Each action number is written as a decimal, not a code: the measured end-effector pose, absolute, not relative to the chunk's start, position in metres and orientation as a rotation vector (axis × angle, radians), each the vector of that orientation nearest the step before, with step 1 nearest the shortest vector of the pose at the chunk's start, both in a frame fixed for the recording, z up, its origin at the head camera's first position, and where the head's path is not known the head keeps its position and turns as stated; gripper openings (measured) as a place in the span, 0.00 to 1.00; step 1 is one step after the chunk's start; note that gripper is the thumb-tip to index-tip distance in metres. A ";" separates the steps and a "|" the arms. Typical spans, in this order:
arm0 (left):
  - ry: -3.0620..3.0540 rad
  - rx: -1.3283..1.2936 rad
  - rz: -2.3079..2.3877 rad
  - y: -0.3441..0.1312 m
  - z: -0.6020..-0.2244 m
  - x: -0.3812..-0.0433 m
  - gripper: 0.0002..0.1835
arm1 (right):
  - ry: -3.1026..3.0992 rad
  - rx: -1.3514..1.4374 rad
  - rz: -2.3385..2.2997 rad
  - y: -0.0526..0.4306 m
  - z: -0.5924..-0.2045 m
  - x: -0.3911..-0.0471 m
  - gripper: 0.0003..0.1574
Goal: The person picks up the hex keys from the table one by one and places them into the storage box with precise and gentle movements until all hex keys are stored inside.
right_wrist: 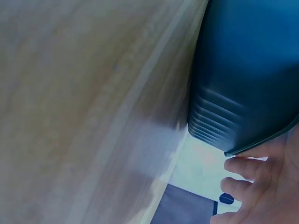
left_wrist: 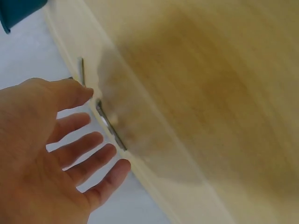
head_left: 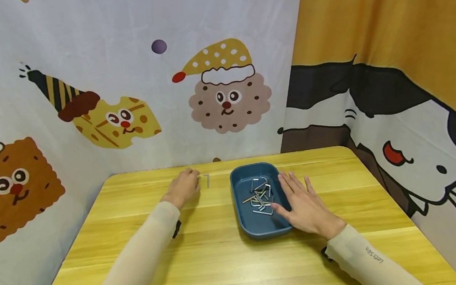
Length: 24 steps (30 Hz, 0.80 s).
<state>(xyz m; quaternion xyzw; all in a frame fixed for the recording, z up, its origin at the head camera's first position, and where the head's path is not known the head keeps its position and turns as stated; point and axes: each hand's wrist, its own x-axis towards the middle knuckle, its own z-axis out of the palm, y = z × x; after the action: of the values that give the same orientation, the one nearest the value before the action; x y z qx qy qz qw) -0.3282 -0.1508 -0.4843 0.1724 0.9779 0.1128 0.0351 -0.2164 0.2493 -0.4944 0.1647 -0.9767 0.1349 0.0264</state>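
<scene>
My left hand (head_left: 184,188) hovers low over the back left of the table, its fingers loosely bent and holding nothing. In the left wrist view, a hex key (left_wrist: 111,125) lies on the tabletop just beyond its fingertips. Beside it, a second L-shaped hex key (head_left: 208,181) lies right of that hand. A dark blue tray (head_left: 260,228) holds a loose pile of several hex keys (head_left: 260,198). Against the tray's right side rests my right hand (head_left: 309,208), fingers stretched along the rim and thumb over the edge.
The wooden table (head_left: 223,269) meets a patterned curtain (head_left: 131,56) along its back edge. Another curtain (head_left: 403,100) with a cartoon cow print hangs at the right.
</scene>
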 end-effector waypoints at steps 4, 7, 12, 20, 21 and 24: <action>2.979 0.519 0.304 -0.157 -0.488 -0.327 0.19 | -3.014 0.509 0.427 0.249 -0.496 -0.216 0.63; 2.987 0.531 0.289 -0.159 -0.487 -0.325 0.17 | -3.011 0.507 0.427 0.249 -0.496 -0.216 0.63; 3.019 0.517 0.303 -0.162 -0.484 -0.325 0.12 | -3.010 0.504 0.432 0.249 -0.496 -0.216 0.63; 3.003 0.472 0.260 -0.163 -0.485 -0.329 0.07 | -3.019 0.501 0.437 0.250 -0.495 -0.216 0.63; 2.996 0.473 0.246 -0.163 -0.485 -0.329 0.07 | -3.016 0.502 0.438 0.250 -0.495 -0.216 0.63; 2.983 0.476 0.218 -0.163 -0.485 -0.327 0.09 | -3.010 0.507 0.432 0.250 -0.495 -0.216 0.63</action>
<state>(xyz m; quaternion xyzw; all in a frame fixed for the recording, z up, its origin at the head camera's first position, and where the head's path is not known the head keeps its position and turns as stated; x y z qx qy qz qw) -0.3271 -0.1628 -0.4852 0.1568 0.9834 0.0719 0.0567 -0.2161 0.2499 -0.4950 0.1643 -0.9760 0.1400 0.0295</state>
